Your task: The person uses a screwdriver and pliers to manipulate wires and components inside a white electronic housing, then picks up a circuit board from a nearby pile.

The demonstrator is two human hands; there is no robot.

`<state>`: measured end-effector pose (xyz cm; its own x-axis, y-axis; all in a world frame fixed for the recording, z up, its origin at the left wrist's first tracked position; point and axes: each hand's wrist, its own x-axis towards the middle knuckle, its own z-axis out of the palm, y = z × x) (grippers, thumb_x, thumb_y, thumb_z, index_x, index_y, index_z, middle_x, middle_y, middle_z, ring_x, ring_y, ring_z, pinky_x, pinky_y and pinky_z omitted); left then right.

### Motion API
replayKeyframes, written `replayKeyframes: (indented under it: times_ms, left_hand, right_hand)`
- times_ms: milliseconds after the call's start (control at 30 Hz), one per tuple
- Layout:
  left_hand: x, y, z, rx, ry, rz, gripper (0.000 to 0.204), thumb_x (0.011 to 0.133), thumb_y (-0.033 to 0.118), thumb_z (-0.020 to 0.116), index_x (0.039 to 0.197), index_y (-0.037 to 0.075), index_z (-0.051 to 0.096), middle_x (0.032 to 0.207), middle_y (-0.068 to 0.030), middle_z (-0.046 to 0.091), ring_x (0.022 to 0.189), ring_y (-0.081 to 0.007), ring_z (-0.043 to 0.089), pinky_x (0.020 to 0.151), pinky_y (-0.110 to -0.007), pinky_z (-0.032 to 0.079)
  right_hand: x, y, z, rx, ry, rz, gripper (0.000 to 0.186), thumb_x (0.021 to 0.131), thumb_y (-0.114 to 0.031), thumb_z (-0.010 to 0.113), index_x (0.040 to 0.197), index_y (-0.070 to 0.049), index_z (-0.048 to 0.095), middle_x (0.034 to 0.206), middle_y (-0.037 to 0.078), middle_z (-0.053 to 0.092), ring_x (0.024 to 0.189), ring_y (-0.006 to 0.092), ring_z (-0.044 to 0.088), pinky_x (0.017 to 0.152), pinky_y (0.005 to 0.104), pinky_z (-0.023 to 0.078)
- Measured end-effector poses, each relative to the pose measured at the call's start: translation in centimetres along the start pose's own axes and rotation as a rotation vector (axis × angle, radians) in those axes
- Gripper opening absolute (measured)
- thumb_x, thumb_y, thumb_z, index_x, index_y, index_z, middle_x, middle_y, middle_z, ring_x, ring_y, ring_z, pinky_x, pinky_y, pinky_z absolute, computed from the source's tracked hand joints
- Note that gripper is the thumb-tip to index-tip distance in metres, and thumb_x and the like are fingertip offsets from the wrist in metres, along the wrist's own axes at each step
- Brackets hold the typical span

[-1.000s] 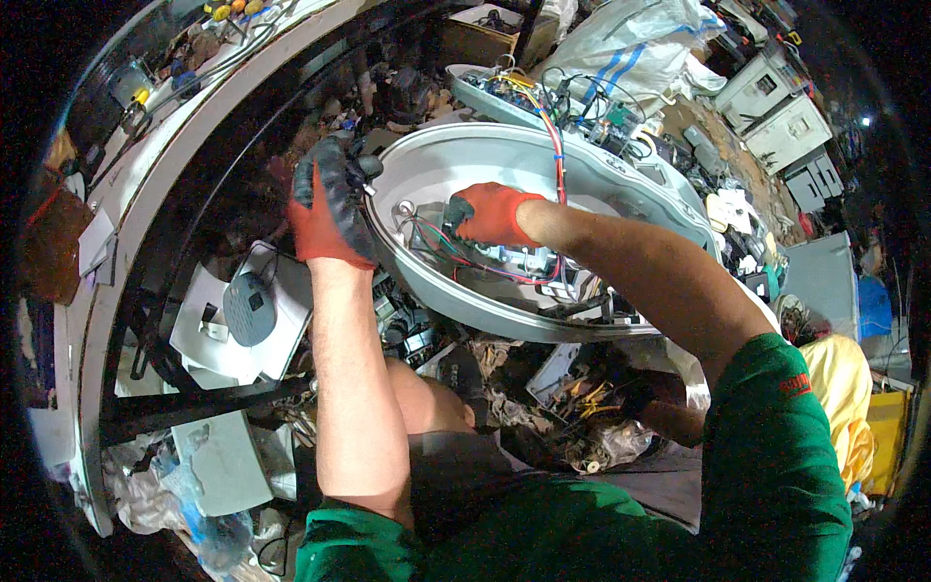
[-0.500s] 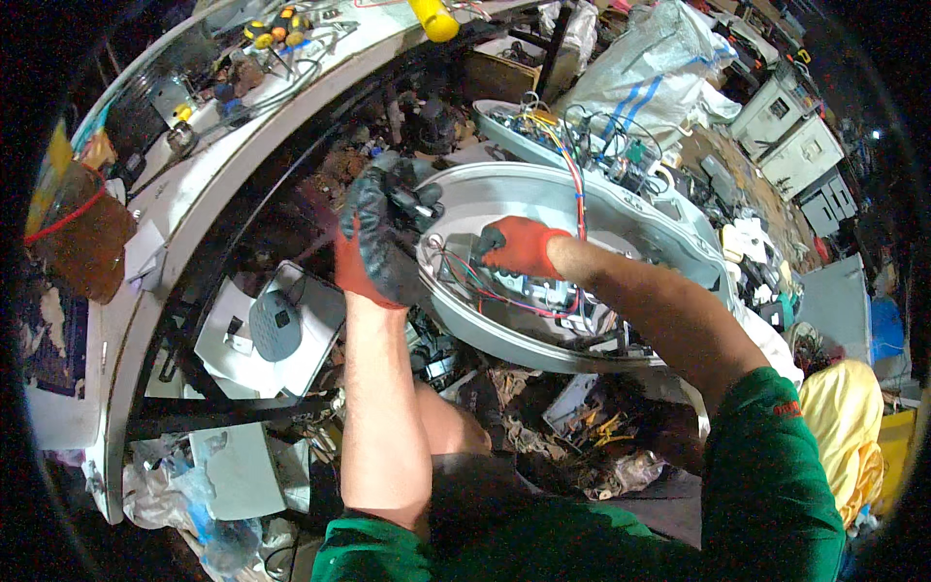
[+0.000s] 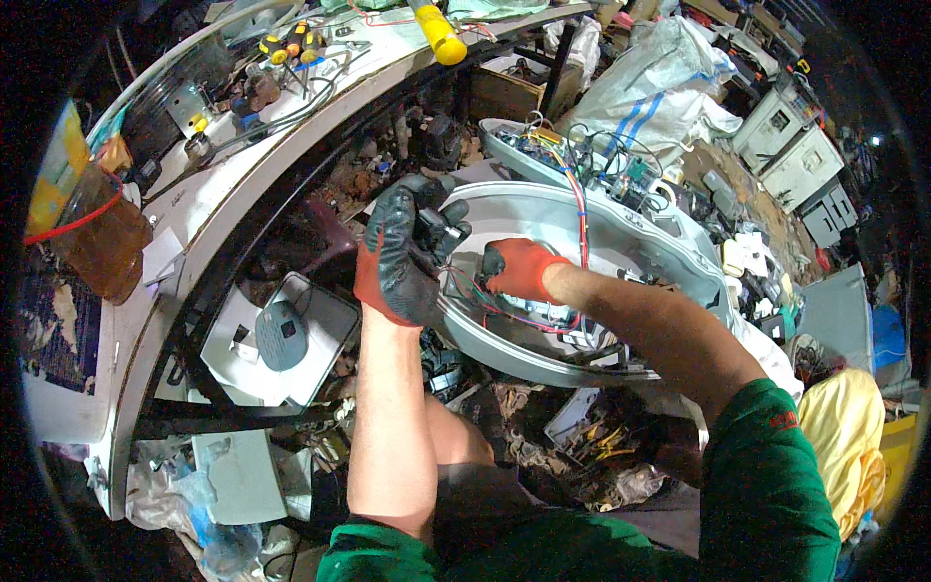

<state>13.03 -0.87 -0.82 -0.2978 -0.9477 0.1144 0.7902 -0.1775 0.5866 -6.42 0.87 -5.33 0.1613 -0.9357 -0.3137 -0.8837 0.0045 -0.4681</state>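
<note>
My left hand (image 3: 403, 257), in a red glove with black palm coating, is raised at the left rim of a grey oval housing (image 3: 490, 344). Its fingers curl around a small dark piece with a shiny metal end (image 3: 441, 229), too small to name. Inside the housing my right hand (image 3: 519, 270), gloved alike, has bent fingers at the left end near red, green and black wires (image 3: 470, 301) and metal parts; what it grips is hidden. A red and blue cable bundle (image 3: 582, 218) runs from an electronics-laden shell (image 3: 524, 145) behind, down into the housing.
A curved white bench (image 3: 208, 199) with yellow-black tools (image 3: 291, 44) and a yellow tube (image 3: 436, 34) arcs along the left. Scrap and a white plastic shell (image 3: 238, 369) lie below. Woven sacks (image 3: 645, 82) stand behind; grey cabinets (image 3: 795, 165) and yellow fabric (image 3: 844, 436) are at the right.
The view has shifted, so the bench and housing sit lower and further right. My left hand has rotated, showing more black palm and the piece in its fingers. My right hand stays inside the housing.
</note>
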Motion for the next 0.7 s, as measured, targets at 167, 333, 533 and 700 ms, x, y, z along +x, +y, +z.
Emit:
replayKeyframes:
  times_ms: [167,333,533,700]
  left_hand:
    - [-0.3,0.4,-0.6,0.046,0.014,-0.001,0.034,0.087,0.033,0.066,0.113,0.01,0.062,0.112,-0.0118,0.066,0.091,-0.0243,0.067,0.074,-0.035,0.059]
    - [-0.1,0.0,-0.3,0.047,0.009,0.016,0.032,0.087,0.028,0.067,0.113,0.01,0.062,0.111,-0.0123,0.066,0.091,-0.0246,0.066,0.074,-0.036,0.059]
    - [0.0,0.1,-0.7,0.007,-0.097,0.02,0.033,0.091,0.024,0.062,0.119,0.008,0.059,0.118,-0.0151,0.063,0.098,-0.027,0.065,0.077,-0.039,0.059]
    - [-0.1,0.1,-0.5,-0.024,-0.159,0.006,0.036,0.093,0.024,0.058,0.126,0.008,0.055,0.127,-0.0173,0.057,0.106,-0.0286,0.063,0.082,-0.041,0.059]
  right_hand:
    - [-0.6,-1.7,-0.5,0.012,-0.025,-0.006,0.043,0.073,-0.028,0.063,0.108,-0.002,0.064,0.104,0.023,0.065,0.099,0.036,0.063,0.088,0.0406,0.048]
    - [-0.2,-0.3,-0.7,0.147,-0.074,-0.025,0.038,0.074,-0.03,0.061,0.101,-0.003,0.067,0.1,0.022,0.067,0.095,0.0358,0.064,0.086,0.0417,0.049]
    - [-0.5,-0.9,0.4,0.087,0.083,-0.054,0.035,0.076,-0.029,0.063,0.098,-0.003,0.065,0.099,0.02,0.067,0.096,0.0345,0.063,0.086,0.041,0.049]
    - [0.5,0.2,0.2,0.162,-0.051,-0.024,0.035,0.076,-0.029,0.064,0.099,-0.002,0.064,0.099,0.02,0.067,0.097,0.0344,0.063,0.085,0.0413,0.049]
